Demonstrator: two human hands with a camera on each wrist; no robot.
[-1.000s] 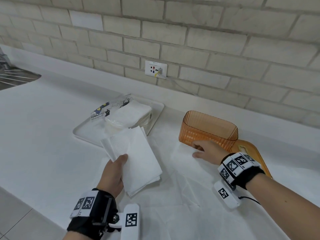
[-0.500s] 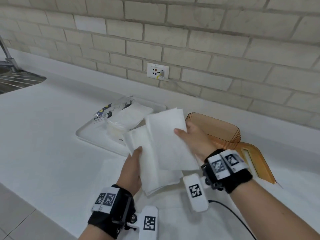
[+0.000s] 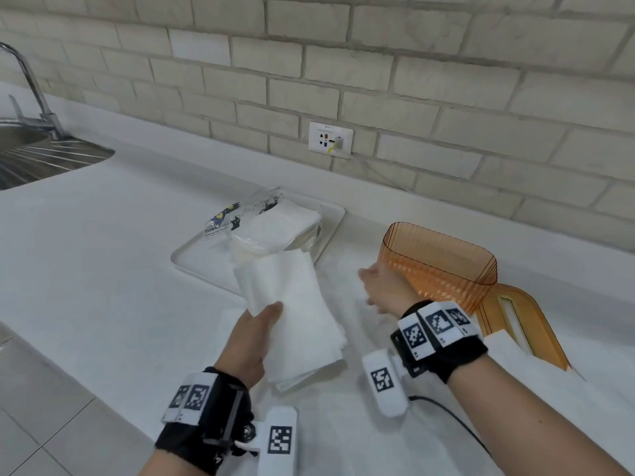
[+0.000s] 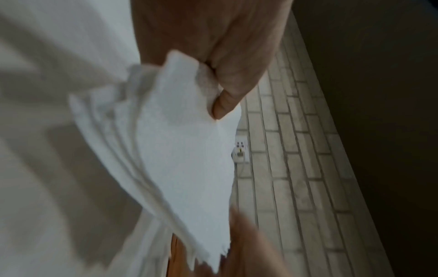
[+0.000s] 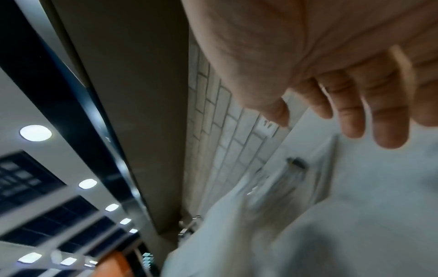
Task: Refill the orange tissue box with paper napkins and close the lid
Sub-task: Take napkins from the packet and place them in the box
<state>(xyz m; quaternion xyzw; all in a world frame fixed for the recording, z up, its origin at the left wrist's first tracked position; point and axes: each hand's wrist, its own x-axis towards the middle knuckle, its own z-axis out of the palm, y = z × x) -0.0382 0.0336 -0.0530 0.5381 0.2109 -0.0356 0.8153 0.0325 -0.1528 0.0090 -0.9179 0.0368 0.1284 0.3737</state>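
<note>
Napkins in left grip, box open on worktop.
Left hand (image 3: 252, 341) pinches napkin stack (image 3: 292, 317), thumb on top, left of orange tissue box (image 3: 443, 262). Right hand (image 3: 385, 286), blurred, fingers seemingly released, beside box's near wall. Lid (image 3: 522, 324) lies flat right.

bare forearms | black wrist straps (image 3: 206, 427) | white square-coded tags (image 3: 434, 326) | black cable (image 3: 450, 420)

Orange ribbed box (image 3: 443, 266) standing upright and open at 2 o'clock on the counter. Lid (image 3: 522, 324) lying flat just beside it at 4 o'clock, slot facing up. White napkin stack (image 3: 292, 317) being held tilted above the counter at 9 o'clock from the box, edges fanning.
</note>
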